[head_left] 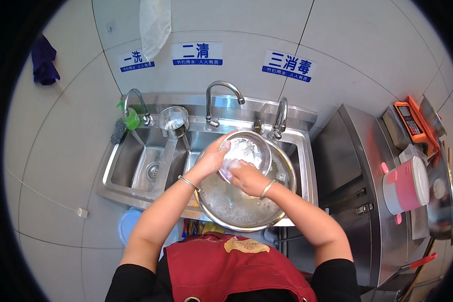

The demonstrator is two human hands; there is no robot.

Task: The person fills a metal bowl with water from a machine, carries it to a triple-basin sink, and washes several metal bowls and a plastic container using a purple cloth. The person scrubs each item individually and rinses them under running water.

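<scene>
My left hand grips the rim of a round stainless steel bowl, tilted with its shiny inside towards me. Inside it, my right hand presses a pale, soapy cloth or sponge against the lower left wall; my fingers partly hide what it is. Both hands are above a large, wide metal basin of cloudy, sudsy water, which rests across the sink unit.
Left of the basin is a sink compartment, with a metal pot and a green soap bottle behind. Curved faucets rise along the back. A steel cabinet at right bears a pink and white container and an orange scale.
</scene>
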